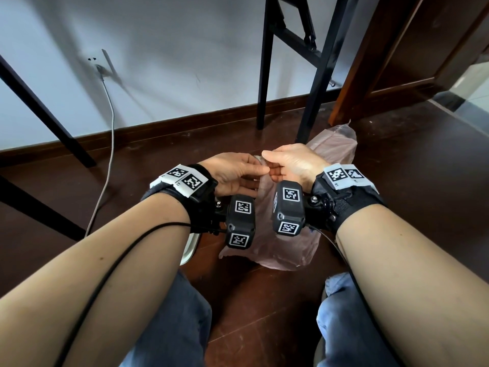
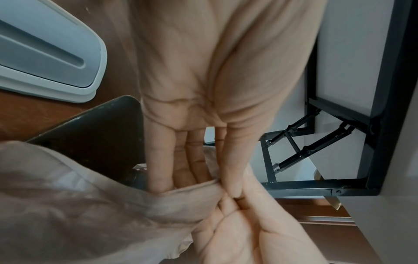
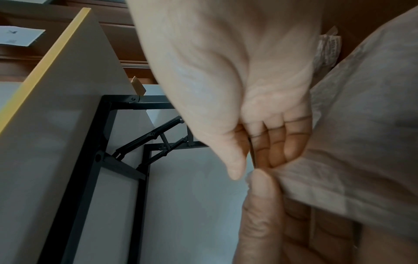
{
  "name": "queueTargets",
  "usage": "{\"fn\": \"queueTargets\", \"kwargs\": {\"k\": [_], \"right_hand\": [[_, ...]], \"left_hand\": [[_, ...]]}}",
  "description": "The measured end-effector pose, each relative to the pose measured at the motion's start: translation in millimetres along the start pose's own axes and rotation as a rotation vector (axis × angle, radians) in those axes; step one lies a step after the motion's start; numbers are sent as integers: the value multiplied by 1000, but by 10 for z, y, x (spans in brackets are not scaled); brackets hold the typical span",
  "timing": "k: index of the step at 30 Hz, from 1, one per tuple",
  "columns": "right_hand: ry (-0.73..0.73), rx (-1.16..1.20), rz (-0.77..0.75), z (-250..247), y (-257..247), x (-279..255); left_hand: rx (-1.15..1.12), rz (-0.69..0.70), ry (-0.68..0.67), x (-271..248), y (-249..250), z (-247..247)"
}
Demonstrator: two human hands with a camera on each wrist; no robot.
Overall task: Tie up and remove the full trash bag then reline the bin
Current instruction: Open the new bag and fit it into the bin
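Note:
Both hands meet at the middle of the head view over a thin pink translucent trash bag. My left hand pinches the bag's top edge between thumb and fingers, and the left wrist view shows that grip close up. Right against it, my right hand pinches the same edge. The bag hangs slack below the wrists. The dark bin shows under my left hand. A second mass of pink bag lies behind my right hand on the floor.
The white bin lid lies on the dark wooden floor to the left, its rim showing under my left wrist. Black folding-table legs stand just behind the bags. A grey cable runs down the wall. My knees are at the bottom.

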State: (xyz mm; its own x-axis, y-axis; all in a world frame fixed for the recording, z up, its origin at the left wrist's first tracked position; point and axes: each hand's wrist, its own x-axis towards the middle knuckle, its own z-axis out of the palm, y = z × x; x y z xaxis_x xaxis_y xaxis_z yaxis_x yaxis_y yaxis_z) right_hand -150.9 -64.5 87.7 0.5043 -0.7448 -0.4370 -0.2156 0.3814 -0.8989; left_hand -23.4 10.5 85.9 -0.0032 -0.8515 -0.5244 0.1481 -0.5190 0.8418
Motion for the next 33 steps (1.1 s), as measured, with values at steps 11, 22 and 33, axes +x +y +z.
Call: {"fn": "queueTargets", "kwargs": {"k": [11, 22, 33], "right_hand": [[-3, -68, -51, 0, -3, 20], [46, -42, -46, 15, -10, 25], [204, -55, 68, -74, -24, 46]], "left_hand": [[-129, -13, 26, 10, 1, 11], [-292, 48, 152, 39, -5, -31], [-552, 7, 436, 108, 58, -119]]}}
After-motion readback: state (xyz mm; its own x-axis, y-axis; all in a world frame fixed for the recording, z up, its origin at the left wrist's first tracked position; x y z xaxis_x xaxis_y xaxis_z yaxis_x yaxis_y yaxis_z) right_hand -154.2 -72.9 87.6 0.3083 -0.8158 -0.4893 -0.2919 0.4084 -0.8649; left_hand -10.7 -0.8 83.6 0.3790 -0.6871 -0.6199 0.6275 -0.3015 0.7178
